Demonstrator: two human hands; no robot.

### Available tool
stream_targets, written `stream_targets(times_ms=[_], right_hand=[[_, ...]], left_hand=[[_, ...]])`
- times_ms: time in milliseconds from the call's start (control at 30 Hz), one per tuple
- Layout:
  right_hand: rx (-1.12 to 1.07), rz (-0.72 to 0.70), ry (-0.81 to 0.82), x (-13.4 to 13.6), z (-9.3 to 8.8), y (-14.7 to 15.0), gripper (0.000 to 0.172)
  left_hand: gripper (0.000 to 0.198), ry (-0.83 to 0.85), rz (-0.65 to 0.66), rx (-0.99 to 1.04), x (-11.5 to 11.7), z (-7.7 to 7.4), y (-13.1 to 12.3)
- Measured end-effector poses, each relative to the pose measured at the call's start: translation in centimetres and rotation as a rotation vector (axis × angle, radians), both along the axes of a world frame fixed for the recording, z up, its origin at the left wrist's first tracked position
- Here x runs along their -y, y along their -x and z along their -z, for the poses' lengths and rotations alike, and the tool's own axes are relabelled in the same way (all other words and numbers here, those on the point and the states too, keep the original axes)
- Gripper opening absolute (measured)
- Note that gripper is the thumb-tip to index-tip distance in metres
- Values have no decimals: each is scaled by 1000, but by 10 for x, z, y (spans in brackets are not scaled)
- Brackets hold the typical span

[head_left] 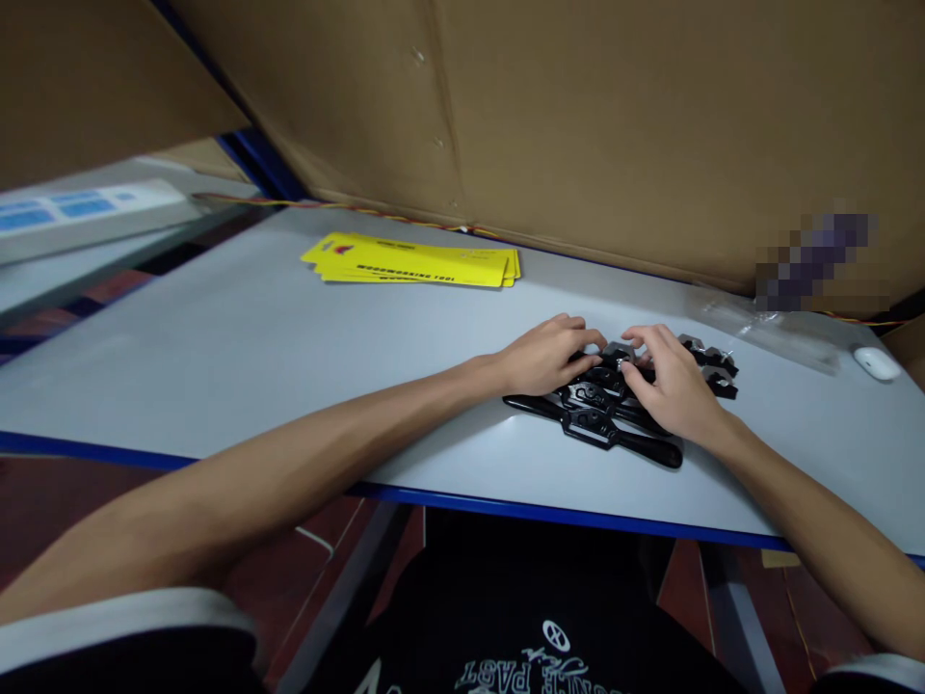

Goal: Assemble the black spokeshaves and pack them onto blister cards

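Several black spokeshaves lie side by side near the right half of the table. The nearest spokeshave (591,422) lies flat with both handles showing. Farther back, my left hand (545,357) has its fingers curled on the left side of a spokeshave (618,353) with a grey metal piece at its middle. On the other side of that same piece, my right hand (669,381) bends its thumb and forefinger against it. My fingers partly cover this tool and its handles. Just right of my right hand, more black parts with grey metal pieces (712,361) show, partly hidden.
Yellow cards (419,262) printed "WOODWORKING TOOL" are stacked at the back of the grey table (217,357). Clear plastic bags (773,333) and a white earphone case (877,363) lie at the right. A cardboard wall (578,125) rises behind; a white box (93,217) stands left.
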State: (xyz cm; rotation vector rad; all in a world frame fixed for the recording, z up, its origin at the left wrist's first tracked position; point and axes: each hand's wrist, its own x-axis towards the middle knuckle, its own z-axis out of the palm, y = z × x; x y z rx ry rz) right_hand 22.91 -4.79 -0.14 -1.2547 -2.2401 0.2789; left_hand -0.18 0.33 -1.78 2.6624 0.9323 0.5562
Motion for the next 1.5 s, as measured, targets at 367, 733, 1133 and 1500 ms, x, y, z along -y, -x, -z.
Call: stream_targets(times_ms=[367,733,1133,1500], right_hand=[[-14,-27,9,-2,2,-1,23],[-112,-20,68,-4,-3,2,17],[-307,97,193,-8,0,5,13],[-227,72,104,-7,-1,4,9]], left_hand=[[27,6,20,28,1,-1,1],[26,7,36,23,3,-5,0],[38,-20,31,5,4,-5,0],[27,3,34,14,3,-5,0]])
